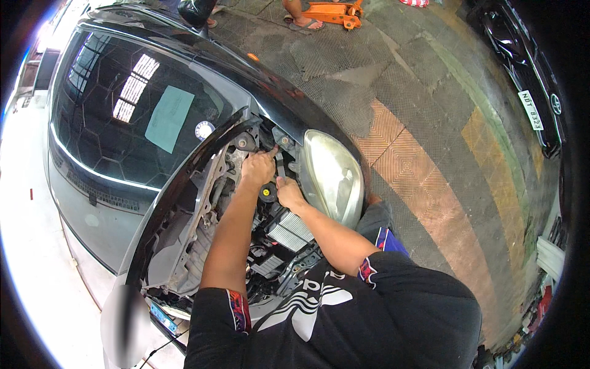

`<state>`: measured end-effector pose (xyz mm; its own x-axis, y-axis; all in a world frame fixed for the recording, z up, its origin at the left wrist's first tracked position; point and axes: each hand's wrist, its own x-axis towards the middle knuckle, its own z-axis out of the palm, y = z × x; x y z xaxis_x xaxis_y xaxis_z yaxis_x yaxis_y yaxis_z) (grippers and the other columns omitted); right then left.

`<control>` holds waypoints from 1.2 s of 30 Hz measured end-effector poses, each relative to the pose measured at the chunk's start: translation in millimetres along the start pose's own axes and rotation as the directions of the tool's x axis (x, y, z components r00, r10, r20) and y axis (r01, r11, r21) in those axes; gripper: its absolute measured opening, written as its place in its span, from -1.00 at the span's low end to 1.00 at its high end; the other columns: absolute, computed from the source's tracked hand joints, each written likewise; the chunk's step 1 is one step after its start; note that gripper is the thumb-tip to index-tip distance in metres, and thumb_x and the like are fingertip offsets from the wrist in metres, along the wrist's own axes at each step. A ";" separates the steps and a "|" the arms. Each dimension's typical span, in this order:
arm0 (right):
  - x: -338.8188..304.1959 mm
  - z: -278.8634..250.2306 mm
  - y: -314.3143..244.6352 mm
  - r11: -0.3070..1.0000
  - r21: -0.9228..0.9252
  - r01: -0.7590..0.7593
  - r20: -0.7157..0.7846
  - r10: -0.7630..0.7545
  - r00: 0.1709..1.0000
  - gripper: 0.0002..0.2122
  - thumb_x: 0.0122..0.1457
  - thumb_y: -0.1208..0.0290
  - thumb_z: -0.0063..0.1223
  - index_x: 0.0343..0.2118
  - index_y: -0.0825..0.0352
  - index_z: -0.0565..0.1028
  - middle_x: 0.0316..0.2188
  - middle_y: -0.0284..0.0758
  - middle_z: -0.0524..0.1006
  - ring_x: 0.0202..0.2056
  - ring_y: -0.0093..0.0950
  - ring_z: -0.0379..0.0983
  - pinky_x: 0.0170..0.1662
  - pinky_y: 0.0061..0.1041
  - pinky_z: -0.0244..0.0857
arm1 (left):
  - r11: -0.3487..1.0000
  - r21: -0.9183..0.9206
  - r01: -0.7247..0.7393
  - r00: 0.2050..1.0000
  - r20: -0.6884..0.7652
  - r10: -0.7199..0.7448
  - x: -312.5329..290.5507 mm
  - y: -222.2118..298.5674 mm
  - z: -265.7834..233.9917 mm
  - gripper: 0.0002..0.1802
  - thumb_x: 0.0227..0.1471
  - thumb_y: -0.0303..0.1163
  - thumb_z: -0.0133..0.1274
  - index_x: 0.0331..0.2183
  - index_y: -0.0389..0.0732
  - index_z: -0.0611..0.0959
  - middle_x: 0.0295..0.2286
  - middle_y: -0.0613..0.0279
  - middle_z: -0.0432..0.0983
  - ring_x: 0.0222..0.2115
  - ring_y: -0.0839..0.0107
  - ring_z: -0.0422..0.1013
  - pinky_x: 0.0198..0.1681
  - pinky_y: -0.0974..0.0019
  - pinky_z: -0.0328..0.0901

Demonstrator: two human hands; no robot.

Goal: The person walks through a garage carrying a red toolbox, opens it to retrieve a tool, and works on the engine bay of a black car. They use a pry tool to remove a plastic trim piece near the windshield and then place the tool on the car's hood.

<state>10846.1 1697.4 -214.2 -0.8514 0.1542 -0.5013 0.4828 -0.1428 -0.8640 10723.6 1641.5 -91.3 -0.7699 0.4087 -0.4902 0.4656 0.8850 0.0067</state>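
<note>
Closest to us, the black T-shirt (381,313) leans in, and we set our clock on the yellow-marked cap (267,192) in the engine bay. Out at ten o'clock, a pale green sheet (170,119) shows against dark glass. Near eleven-thirty it's the left hand (258,167), index stretched out, other fingers bunched; any pinch is hidden, can't call it! Between twelve and one, the grey strip (280,165) runs between the hands. At three, the right hand (289,194): thumb up by the strip's lower end, fingers curled out of view, grip impossible to tell. Beyond it, towards three, the headlight (335,178). Good technique here, I'd judge: steady with the right, feel with the left, knuckles clear of metal edges, no leaning on that lens.
</note>
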 end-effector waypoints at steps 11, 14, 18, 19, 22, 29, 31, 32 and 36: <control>-36.2 -7.4 -59.8 0.909 -0.409 -0.080 -0.119 0.034 0.992 -0.68 0.40 0.22 -0.27 0.04 0.35 0.25 0.12 0.06 0.36 0.09 0.09 0.35 0.09 0.01 0.26 | 0.996 0.001 0.088 0.989 -0.120 -0.088 -5.3 21.1 15.8 -0.38 0.11 0.04 0.09 0.17 0.05 0.52 -0.10 0.03 0.60 -0.02 -0.01 0.45 0.08 0.05 0.35; -30.3 -3.6 -59.7 0.921 -0.364 -0.141 -0.158 0.088 0.984 -0.67 0.40 0.24 -0.28 0.08 0.35 0.28 0.14 0.05 0.37 0.13 0.07 0.33 0.14 -0.02 0.23 | 0.996 0.019 0.085 0.981 -0.176 -0.080 -4.9 20.5 18.1 -0.41 0.11 0.01 0.10 0.16 0.07 0.54 -0.14 0.08 0.62 -0.03 0.04 0.46 0.03 0.05 0.39; -19.7 -10.7 -71.1 0.922 -0.260 -0.288 -0.121 0.265 0.957 -0.62 0.39 0.27 -0.29 0.15 0.38 0.29 0.19 0.08 0.34 0.19 0.02 0.29 0.19 -0.06 0.19 | 0.998 0.031 0.059 0.974 -0.223 -0.050 1.6 18.6 25.2 -0.50 0.15 -0.03 0.05 0.10 0.05 0.60 -0.22 0.05 0.64 -0.13 0.02 0.51 -0.05 0.06 0.43; -16.6 -9.8 -69.3 0.924 -0.249 -0.290 -0.124 0.267 0.956 -0.61 0.39 0.27 -0.29 0.16 0.39 0.29 0.19 0.07 0.34 0.19 0.01 0.29 0.20 -0.07 0.18 | 0.998 0.029 0.057 0.973 -0.225 -0.049 4.1 16.0 25.6 -0.52 0.16 -0.05 0.05 0.08 0.06 0.61 -0.22 0.06 0.64 -0.14 0.04 0.52 -0.06 0.06 0.43; -18.7 -4.8 -61.4 0.929 -0.288 -0.231 -0.155 0.193 0.969 -0.61 0.37 0.27 -0.22 0.13 0.43 0.35 0.10 0.12 0.43 0.16 0.06 0.31 0.20 -0.09 0.19 | 0.994 -0.106 -0.015 0.953 -0.302 -0.018 1.9 2.4 36.0 -0.58 0.14 -0.20 0.06 0.05 0.06 0.64 -0.26 0.08 0.62 -0.16 0.06 0.51 -0.07 0.08 0.42; -0.9 16.7 -33.1 0.993 -0.083 -0.084 -0.312 0.055 0.949 -0.73 0.33 0.30 -0.10 -0.16 0.46 0.44 -0.31 0.06 0.52 -0.24 0.00 0.47 -0.13 -0.13 0.34 | 0.994 -0.053 -0.099 0.961 -0.265 0.081 4.4 -3.0 26.4 -0.53 0.07 -0.37 0.04 0.05 0.07 0.65 -0.24 0.08 0.61 -0.16 0.07 0.51 -0.04 0.12 0.41; 11.9 17.7 -23.3 0.996 0.064 -0.068 -0.290 0.084 0.953 -0.74 0.33 0.32 -0.11 -0.20 0.48 0.44 -0.46 -0.03 0.53 -0.41 -0.09 0.49 -0.27 -0.19 0.37 | 0.993 -0.041 -0.114 0.958 -0.269 0.099 3.2 -1.8 19.9 -0.52 0.07 -0.38 0.04 0.06 0.07 0.64 -0.24 0.08 0.61 -0.17 0.08 0.51 -0.04 0.12 0.40; 12.4 15.6 -27.2 0.992 0.113 -0.064 -0.256 0.091 0.962 -0.74 0.33 0.33 -0.11 -0.22 0.50 0.45 -0.51 -0.05 0.52 -0.46 -0.13 0.48 -0.33 -0.20 0.35 | 0.993 -0.053 -0.109 0.956 -0.279 0.090 4.3 -8.8 29.0 -0.52 0.07 -0.37 0.04 0.07 0.07 0.64 -0.24 0.08 0.61 -0.17 0.08 0.51 -0.03 0.12 0.39; 3.1 8.1 -43.8 0.988 0.108 -0.107 -0.211 0.128 0.969 -0.69 0.33 0.36 -0.14 -0.13 0.55 0.51 -0.24 0.20 0.57 -0.13 0.13 0.49 -0.02 -0.08 0.33 | 0.983 -0.111 -0.145 0.951 -0.291 0.108 14.6 -25.6 51.3 -0.52 0.08 -0.34 0.04 0.08 0.06 0.63 -0.28 0.08 0.61 -0.18 0.07 0.51 -0.05 0.10 0.38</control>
<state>10820.6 1696.2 -177.6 -0.7200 0.3375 -0.6064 0.5462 -0.2633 -0.7952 10722.9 1613.4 -143.4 -0.8089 0.5486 -0.2115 0.5212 0.8355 0.1741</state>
